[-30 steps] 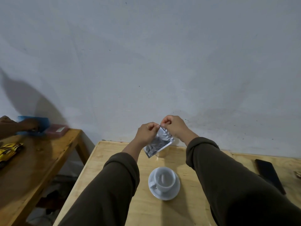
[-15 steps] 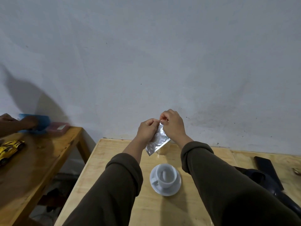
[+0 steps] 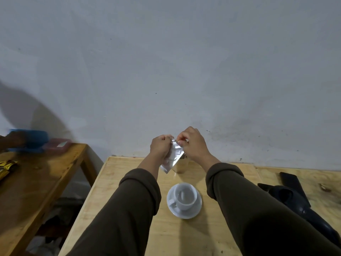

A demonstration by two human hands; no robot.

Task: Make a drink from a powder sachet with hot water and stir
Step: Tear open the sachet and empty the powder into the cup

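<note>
A silver foil sachet (image 3: 172, 159) hangs in the air above the light wooden table (image 3: 212, 235). My left hand (image 3: 160, 147) pinches its top left corner and my right hand (image 3: 191, 143) pinches the top edge beside it, fingertips almost touching. Below my hands a white cup (image 3: 185, 197) stands on a white saucer (image 3: 195, 209), handle toward the left; it looks empty. Behind the sachet, a clear glass (image 3: 181, 166) with a pale liquid stands on the table, partly hidden.
A dark phone (image 3: 293, 185) and a black object (image 3: 302, 207) lie on the table's right side. A second wooden table (image 3: 36, 183) at the left holds a blue box (image 3: 35, 139), a pink box (image 3: 57, 145) and a yellow toy car (image 3: 7, 168); another person's hand (image 3: 11, 141) reaches there.
My view tilted down and the hands stayed joined on the sachet's top, my right hand twisting over it. The black object came into view at the right.
</note>
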